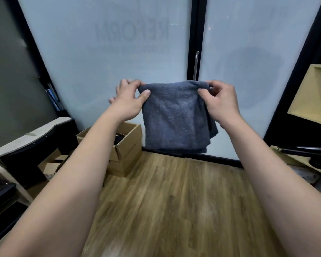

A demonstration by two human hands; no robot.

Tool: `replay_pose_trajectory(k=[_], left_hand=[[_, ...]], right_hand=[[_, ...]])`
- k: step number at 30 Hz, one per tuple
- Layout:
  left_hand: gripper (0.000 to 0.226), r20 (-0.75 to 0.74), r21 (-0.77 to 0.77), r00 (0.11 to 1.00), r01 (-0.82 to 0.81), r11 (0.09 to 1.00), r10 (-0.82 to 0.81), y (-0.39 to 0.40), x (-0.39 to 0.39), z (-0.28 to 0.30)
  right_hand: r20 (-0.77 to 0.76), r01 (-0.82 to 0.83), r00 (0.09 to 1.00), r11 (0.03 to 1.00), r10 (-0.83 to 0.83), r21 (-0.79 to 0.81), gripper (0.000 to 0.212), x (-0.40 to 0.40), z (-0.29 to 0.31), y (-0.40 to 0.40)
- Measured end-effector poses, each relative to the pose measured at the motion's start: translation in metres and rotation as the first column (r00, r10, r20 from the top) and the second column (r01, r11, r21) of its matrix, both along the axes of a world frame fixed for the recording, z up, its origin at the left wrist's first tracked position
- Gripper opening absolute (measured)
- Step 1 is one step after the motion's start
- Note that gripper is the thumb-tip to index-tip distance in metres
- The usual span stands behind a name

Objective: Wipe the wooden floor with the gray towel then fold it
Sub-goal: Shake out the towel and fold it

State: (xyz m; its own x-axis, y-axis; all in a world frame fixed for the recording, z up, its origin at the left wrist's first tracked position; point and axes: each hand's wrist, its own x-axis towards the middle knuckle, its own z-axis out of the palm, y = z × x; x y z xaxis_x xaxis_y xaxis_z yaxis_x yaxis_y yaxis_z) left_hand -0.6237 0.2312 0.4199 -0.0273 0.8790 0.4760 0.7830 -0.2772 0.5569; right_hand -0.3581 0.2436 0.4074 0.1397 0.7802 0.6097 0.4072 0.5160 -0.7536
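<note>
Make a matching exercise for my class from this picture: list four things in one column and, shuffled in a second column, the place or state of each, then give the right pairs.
Column A
1. gray towel
2. left hand
3. cardboard box
4. wooden floor

Column B
a. stands on the floor to the left, top open
b. hangs doubled over in the air
c. lies bare under both arms
d. pinches the towel's upper left corner

The right hand holds the other upper corner.

Pairs: 1-b, 2-d, 3-a, 4-c
</note>
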Motion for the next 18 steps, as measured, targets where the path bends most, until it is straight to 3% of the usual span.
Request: replay_pose_trajectory(k=[2, 4, 5, 7, 9, 12, 14, 18], left_hand=[[0.011, 0.381, -0.110, 0.913, 0.201, 0.973, -0.146, -0.001, 0.015, -0.006], [0.011, 0.674, -0.060, 0.713, 0.311, 0.948, -0.192, -0.004, 0.029, -0.012], [0.012, 0.739, 0.012, 0.637, 0.315, 0.949, -0.220, -0.002, 0.035, -0.015], [0.016, 0.792, 0.130, 0.549, 0.276, 0.952, -0.267, 0.004, 0.048, -0.014], [0.020, 0.835, 0.126, 0.499, 0.233, 0.964, -0.230, 0.014, 0.067, -0.014], [0.021, 0.857, 0.014, 0.502, 0.198, 0.980, -0.113, 0.034, 0.097, -0.039], [0.022, 0.839, -0.066, 0.538, 0.248, 0.967, -0.080, 0.047, 0.114, -0.063], [0.014, 0.843, -0.048, 0.515, 0.361, 0.931, -0.156, 0.078, 0.146, -0.091]], right_hand=[[0.021, -0.001, 1.000, 0.998, 0.003, -0.065, 0.007, 0.002, 0.001, 0.005], [-0.072, -0.108, 0.993, 0.983, 0.099, -0.147, 0.012, 0.007, -0.003, 0.006], [-0.168, -0.178, 0.974, 0.974, 0.153, -0.141, 0.015, 0.011, -0.003, 0.005], [-0.327, -0.272, 0.916, 0.959, 0.233, -0.079, 0.026, 0.020, 0.001, 0.000], [-0.447, -0.378, 0.841, 0.922, 0.305, -0.082, 0.039, 0.027, -0.004, -0.002], [-0.478, -0.523, 0.803, 0.806, 0.355, -0.279, 0.045, 0.037, -0.057, -0.002], [-0.447, -0.508, 0.836, 0.755, 0.317, -0.415, 0.036, 0.050, -0.093, -0.001], [-0.515, -0.355, 0.847, 0.858, 0.128, -0.370, 0.018, 0.098, -0.104, 0.022]])
